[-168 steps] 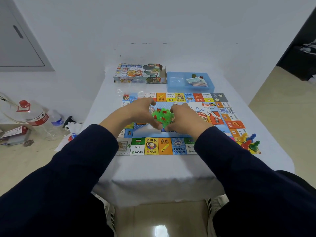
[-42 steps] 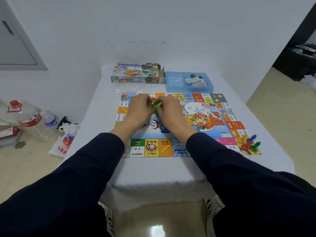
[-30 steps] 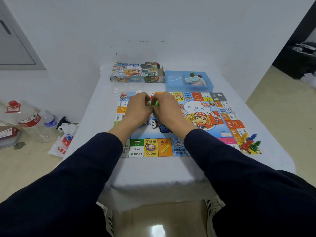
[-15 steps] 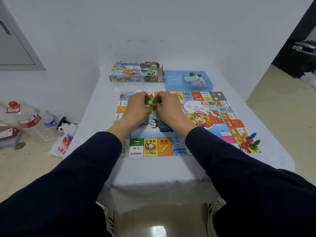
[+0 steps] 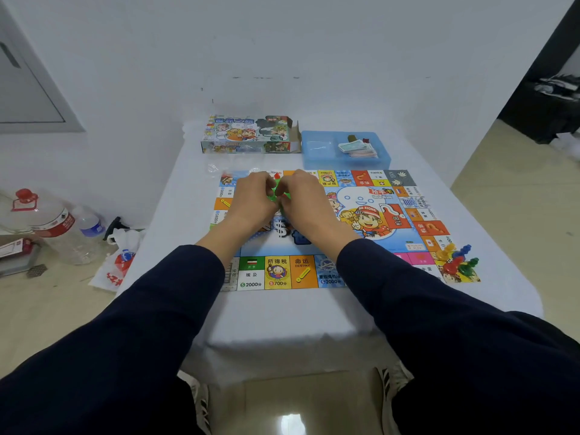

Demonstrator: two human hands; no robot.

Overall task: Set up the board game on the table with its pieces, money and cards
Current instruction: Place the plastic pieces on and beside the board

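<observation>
The game board lies flat on the white-covered worktop, its coloured squares running round a blue middle with cartoon figures. Both hands meet over the far left part of the board: the left hand and the right hand have their fingers curled inward around a small bunch of green plastic pieces, which shows only as a sliver of green between them, with a red bit just above at the board's far edge. How many pieces they grasp cannot be told. Dark sleeves cover both forearms. On the near right corner of the board stands a cluster of coloured pawns, yellow, blue, red and green, close together. Beyond the board, at the back of the worktop, the game box lies on its side with one end flap open, and just beside it to the right sits a blue tray holding a stack of paper money. Plastic bottles stand on the floor to the left.
</observation>
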